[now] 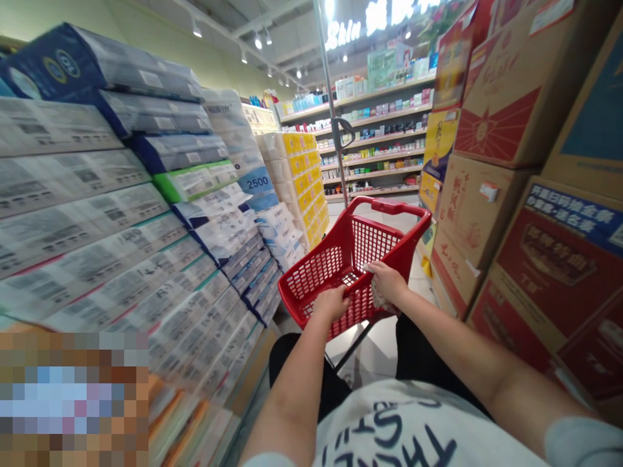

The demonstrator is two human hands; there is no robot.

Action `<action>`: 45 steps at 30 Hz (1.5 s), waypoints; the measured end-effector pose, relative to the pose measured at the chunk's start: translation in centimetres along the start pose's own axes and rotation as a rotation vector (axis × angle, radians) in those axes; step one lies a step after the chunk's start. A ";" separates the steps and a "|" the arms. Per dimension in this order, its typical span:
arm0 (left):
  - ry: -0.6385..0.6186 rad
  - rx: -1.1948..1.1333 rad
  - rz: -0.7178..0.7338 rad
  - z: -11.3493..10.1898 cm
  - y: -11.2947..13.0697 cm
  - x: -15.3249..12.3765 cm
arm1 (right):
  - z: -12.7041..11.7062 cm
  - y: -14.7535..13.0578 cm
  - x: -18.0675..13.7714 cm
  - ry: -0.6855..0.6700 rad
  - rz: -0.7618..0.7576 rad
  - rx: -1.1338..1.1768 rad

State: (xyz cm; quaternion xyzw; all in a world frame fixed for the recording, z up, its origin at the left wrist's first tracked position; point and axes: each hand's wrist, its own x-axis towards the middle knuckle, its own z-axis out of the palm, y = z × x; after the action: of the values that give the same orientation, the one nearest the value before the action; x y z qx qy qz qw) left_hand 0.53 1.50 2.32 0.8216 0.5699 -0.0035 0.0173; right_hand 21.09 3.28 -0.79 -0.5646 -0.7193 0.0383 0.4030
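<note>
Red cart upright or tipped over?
Upright: the red cart has its basket mouth facing up and a dark leg below; wheel contact cannot be told.

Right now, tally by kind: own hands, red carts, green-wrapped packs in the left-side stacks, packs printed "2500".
Hands: 2 (left hand, right hand)
Red cart: 1
Green-wrapped pack: 1
Pack printed "2500": 1
Total: 5

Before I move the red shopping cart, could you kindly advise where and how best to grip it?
I'd suggest the raised bar at the far end of the red shopping cart, reached from above: it stands higher than the near rim, and the open gap beneath should let fingers wrap round.
</note>
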 end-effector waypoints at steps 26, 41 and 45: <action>-0.018 -0.050 -0.027 -0.2 0.8 0.1 | -1.3 0.3 1.0 0.005 -0.142 -0.066; 0.025 -0.106 -0.007 0.3 0.6 0.3 | -1.9 2.0 1.2 0.044 -0.242 -0.121; 0.016 -0.123 -0.023 0.4 0.6 0.5 | -1.4 1.2 0.9 0.053 -0.250 -0.165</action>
State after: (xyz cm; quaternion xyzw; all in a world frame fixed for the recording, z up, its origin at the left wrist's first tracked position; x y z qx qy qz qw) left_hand 1.31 1.73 1.91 0.8124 0.5784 0.0378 0.0632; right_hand 22.91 3.90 0.03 -0.5027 -0.7739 -0.0864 0.3754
